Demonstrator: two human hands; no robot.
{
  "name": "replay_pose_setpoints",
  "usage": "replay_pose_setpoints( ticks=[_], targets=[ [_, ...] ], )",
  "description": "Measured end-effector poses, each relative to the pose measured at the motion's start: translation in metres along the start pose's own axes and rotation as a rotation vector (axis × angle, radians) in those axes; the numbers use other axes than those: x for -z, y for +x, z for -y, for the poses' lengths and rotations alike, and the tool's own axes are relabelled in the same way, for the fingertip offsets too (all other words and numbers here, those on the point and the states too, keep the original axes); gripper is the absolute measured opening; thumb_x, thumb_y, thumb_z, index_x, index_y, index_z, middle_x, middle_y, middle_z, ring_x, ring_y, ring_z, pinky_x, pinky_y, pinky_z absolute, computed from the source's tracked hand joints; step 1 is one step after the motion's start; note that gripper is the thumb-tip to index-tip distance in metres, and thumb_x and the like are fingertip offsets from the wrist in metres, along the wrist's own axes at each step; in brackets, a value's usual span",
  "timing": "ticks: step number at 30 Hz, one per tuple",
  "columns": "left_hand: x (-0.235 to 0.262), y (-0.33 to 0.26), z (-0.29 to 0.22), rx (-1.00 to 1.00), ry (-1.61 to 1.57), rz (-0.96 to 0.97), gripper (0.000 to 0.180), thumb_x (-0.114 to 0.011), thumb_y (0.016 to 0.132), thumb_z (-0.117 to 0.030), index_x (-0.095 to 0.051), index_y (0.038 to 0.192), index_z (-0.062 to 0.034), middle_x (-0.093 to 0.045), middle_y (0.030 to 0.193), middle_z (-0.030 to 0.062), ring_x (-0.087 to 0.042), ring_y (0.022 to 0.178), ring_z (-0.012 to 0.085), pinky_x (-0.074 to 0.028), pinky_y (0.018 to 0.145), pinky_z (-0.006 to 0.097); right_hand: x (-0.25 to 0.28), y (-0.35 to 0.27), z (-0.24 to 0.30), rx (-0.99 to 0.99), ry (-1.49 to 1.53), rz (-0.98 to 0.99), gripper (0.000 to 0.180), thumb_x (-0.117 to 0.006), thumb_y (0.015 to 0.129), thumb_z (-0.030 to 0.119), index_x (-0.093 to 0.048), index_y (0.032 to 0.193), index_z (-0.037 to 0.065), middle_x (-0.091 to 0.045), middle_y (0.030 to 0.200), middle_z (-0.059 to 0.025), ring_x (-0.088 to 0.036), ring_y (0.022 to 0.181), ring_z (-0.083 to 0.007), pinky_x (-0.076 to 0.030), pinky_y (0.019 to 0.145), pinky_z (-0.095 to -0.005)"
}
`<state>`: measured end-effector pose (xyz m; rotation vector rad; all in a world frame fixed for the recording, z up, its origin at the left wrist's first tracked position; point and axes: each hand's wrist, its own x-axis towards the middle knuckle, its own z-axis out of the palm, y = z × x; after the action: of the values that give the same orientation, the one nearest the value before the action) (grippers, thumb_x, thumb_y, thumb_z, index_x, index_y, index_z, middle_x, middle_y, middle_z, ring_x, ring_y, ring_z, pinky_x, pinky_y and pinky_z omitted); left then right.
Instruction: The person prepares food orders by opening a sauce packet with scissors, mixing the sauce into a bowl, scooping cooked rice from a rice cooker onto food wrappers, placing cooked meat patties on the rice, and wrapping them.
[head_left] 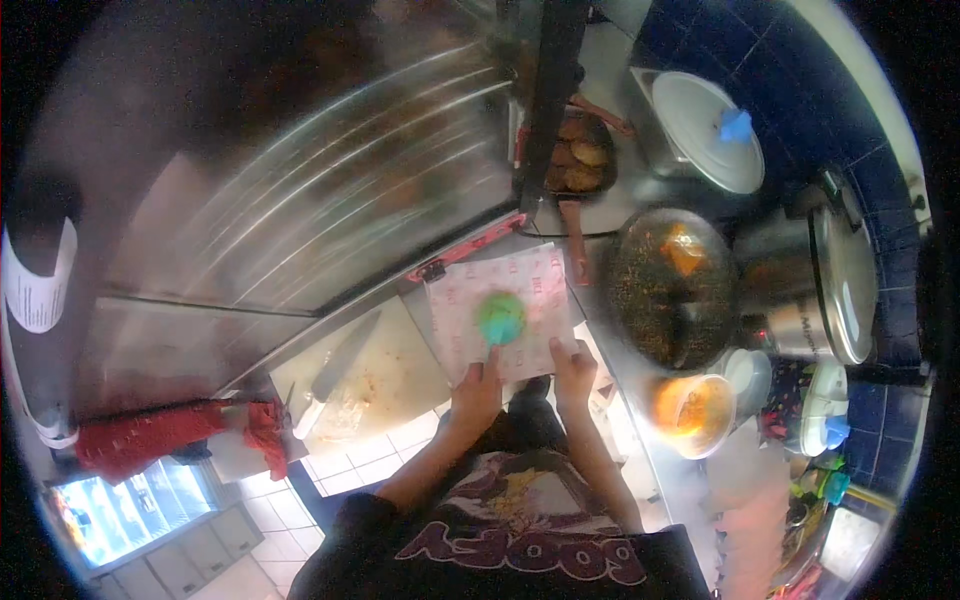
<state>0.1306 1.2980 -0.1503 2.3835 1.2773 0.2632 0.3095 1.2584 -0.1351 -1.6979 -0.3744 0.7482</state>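
Observation:
I hold a sheet of white paper with a pinkish-red print by its near edge. My left hand grips the near left part, its thumb lying on top and pointing at a blurred round green patch with a turquoise lower part; what this is I cannot make out. My right hand is closed on the near right corner, thumb on top. Fingers under the paper are hidden. Left of the sheet lies a pale cutting board bearing a large knife.
Right of the paper sits a wide dark pan, with a steel pot beyond. Near it stands a tub of orange food. A smaller pan with browned pieces is farther off. A steel lid-like panel rises at left, above a red cloth.

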Motion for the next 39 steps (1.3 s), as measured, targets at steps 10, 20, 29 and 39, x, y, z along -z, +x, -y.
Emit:
replay_pose_setpoints(
  ticks=[10,20,29,39],
  targets=[
    [-0.043,-0.015,0.039,-0.187,0.180,0.055,0.060,-0.056,0.092,-0.018,-0.040,0.147,-0.0013,-0.058,0.095,0.0172,-0.063,0.062,0.0321,-0.058,0.059,0.043,0.025,0.003,-0.036,-0.137,-0.050,-0.079,0.034,-0.071,0.090,0.024,-0.064,0.108,-0.003,-0.070,0.079,-0.0108,-0.066,0.071,-0.0179,-0.050,0.065,-0.0321],
    [-0.026,-0.010,0.026,-0.076,0.140,0.180,0.062,-0.055,0.092,-0.016,-0.036,0.148,0.0008,-0.058,0.104,0.0193,-0.061,0.089,0.0322,-0.058,0.066,0.040,0.056,-0.024,-0.002,0.463,-0.893,0.261,0.062,-0.077,0.079,0.031,-0.055,0.137,0.026,-0.058,0.107,-0.0118,-0.068,0.088,-0.0321,-0.058,0.068,-0.0447],
    [0.061,0.020,-0.081,-0.228,-0.164,0.249,0.060,-0.054,0.091,-0.013,-0.034,0.145,0.0049,-0.053,0.120,0.0281,-0.061,0.088,0.0426,-0.056,0.071,0.050,0.064,-0.012,-0.033,0.476,-1.007,0.175,0.051,-0.072,0.086,0.031,-0.058,0.134,0.024,-0.058,0.121,-0.0142,-0.060,0.110,-0.0324,-0.053,0.088,-0.0451],
    [-0.011,0.036,-0.296,-0.900,-0.260,0.392,0.056,-0.065,0.086,-0.021,-0.051,0.140,-0.0151,-0.055,0.128,0.0193,-0.057,0.114,0.0375,-0.038,0.101,0.054,0.063,0.009,-0.041,0.935,-1.044,0.176,0.021,-0.070,0.082,0.034,-0.075,0.096,0.020,-0.044,0.147,-0.0106,-0.038,0.137,-0.0340,-0.031,0.112,-0.0567]
  ],
)
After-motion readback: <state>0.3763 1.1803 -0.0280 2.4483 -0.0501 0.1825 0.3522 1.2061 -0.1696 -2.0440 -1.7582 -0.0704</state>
